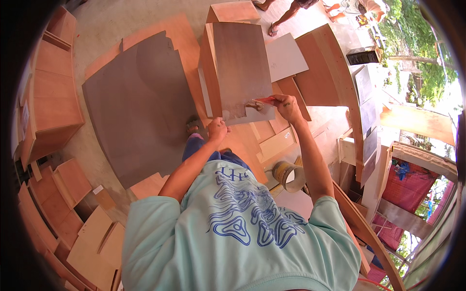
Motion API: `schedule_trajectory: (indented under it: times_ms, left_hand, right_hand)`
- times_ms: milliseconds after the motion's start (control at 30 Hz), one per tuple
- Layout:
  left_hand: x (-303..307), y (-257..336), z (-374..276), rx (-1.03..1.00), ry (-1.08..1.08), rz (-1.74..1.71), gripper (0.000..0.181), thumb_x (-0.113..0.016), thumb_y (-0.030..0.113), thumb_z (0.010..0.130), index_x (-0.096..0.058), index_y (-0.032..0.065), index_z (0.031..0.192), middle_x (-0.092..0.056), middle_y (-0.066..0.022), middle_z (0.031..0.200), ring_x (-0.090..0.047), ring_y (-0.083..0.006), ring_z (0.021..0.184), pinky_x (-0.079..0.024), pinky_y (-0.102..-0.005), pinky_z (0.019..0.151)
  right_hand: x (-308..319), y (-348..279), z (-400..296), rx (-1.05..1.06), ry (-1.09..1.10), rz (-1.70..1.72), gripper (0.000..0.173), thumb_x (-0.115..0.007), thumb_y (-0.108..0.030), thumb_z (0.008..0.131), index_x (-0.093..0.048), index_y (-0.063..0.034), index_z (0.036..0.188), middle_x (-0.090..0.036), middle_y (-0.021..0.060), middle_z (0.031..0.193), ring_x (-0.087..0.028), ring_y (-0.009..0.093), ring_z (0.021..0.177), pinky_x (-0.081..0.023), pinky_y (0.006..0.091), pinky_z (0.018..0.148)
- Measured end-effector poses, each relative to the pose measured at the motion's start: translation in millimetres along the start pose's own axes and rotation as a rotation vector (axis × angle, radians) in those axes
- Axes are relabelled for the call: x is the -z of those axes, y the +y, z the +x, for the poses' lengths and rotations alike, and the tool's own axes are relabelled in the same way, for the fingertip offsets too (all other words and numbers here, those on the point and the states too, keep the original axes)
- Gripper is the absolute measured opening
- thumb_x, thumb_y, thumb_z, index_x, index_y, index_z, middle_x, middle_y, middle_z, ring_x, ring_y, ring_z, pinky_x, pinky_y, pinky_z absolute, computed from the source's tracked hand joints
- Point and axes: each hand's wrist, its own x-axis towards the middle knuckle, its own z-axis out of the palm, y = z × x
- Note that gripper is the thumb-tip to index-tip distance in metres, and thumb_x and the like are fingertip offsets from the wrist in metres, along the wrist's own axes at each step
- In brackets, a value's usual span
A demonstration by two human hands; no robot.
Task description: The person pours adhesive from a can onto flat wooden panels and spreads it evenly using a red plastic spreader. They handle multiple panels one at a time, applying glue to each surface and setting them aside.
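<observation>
My right hand (287,106) grips a flat red spreader (265,100) over the near right part of a raised plywood box (210,72). A grey-brown sheet (242,62) lies on the box's top. Under the spreader, a brown smear of glue (255,105) shows on the near end of that surface. My left hand (218,130) is at the box's near left corner, its fingers curled; whether it pinches the sheet's edge cannot be told. To the left lies a large dark grey sheet (142,105) on orange-brown board.
A can (287,176) lies tilted near my right forearm. Plywood cabinets (54,87) stand at the far left, with panels (98,240) below them. A curved wooden panel (324,69) is at the right. Another person's legs (285,16) are beyond the box.
</observation>
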Motion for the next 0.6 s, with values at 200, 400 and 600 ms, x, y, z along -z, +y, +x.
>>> schedule_trajectory:
  times_ms: [200,400,600]
  left_hand:
    - [5,4,3,-0.041,0.072,0.083,0.026,-0.042,0.011,0.096,-0.054,-0.005,0.113,-0.067,-0.0148,0.077,-0.068,-0.0205,0.06,-0.054,-0.029,0.05]
    - [2,7,-6,-0.166,0.141,0.096,0.023,-0.046,0.008,0.093,-0.061,-0.0059,0.104,-0.067,-0.0142,0.069,-0.067,-0.019,0.059,-0.054,-0.0304,0.056]
    - [-8,-1,-22,-0.244,0.249,0.158,0.028,-0.044,0.012,0.095,-0.061,-0.0055,0.109,-0.067,-0.0142,0.071,-0.068,-0.0178,0.063,-0.054,-0.0295,0.059]
  right_hand:
    - [-20,9,2,0.173,0.066,-0.018,0.017,-0.061,0.001,0.083,-0.07,-0.0031,0.096,-0.068,0.0147,0.087,-0.065,0.028,0.081,-0.051,0.0343,0.072]
    - [-41,53,-13,0.544,0.183,-0.29,0.026,-0.059,0.007,0.072,-0.068,-0.0031,0.094,-0.069,0.0098,0.098,-0.062,0.028,0.097,-0.051,0.0372,0.084]
    - [-46,85,-37,0.653,0.238,-0.262,0.026,-0.058,0.006,0.072,-0.067,-0.0035,0.094,-0.068,0.0098,0.098,-0.063,0.029,0.095,-0.052,0.0376,0.082]
